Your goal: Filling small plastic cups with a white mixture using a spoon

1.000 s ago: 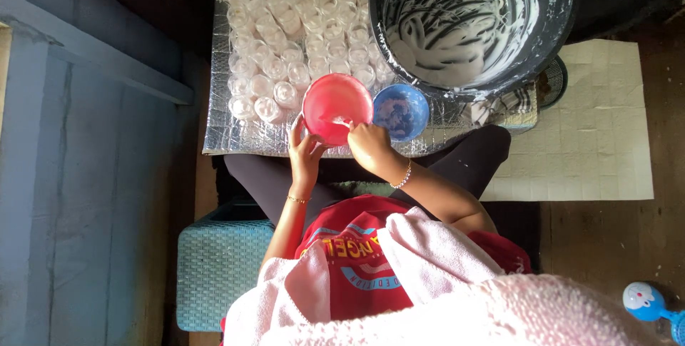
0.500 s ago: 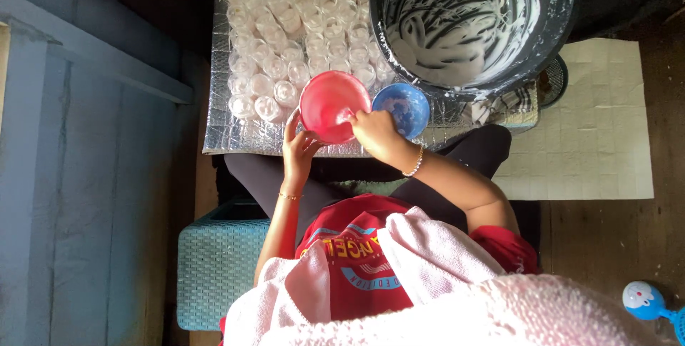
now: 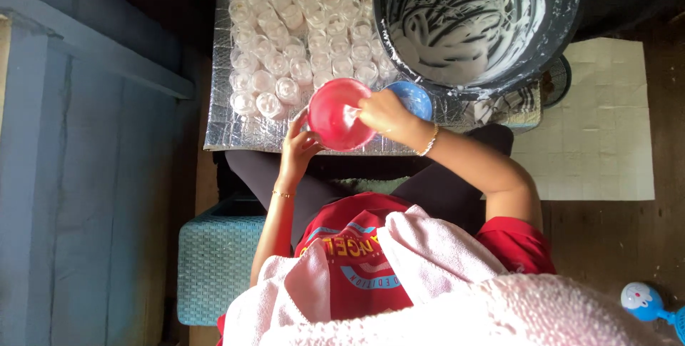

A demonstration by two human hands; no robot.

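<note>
My left hand (image 3: 299, 145) grips the near rim of a pink plastic bowl (image 3: 334, 113), tilted over the silver foil-covered board (image 3: 235, 135). My right hand (image 3: 383, 113) is closed and reaches into the bowl's right side, holding a small utensil that is mostly hidden. A blue bowl (image 3: 414, 95) with white residue sits just right of the pink one, partly covered by my right hand. Rows of several small clear plastic cups (image 3: 285, 32) with white filling fill the board beyond.
A large black bucket (image 3: 471, 21) streaked with white batter stands at the back right. A white tiled mat (image 3: 606, 125) lies on the wooden floor at right. A teal woven stool (image 3: 214, 267) is under me. A blue toy (image 3: 642, 299) lies bottom right.
My right hand has moved up from the bowl's near rim into the pink bowl, now covering part of the blue bowl. The pink bowl shifted slightly.
</note>
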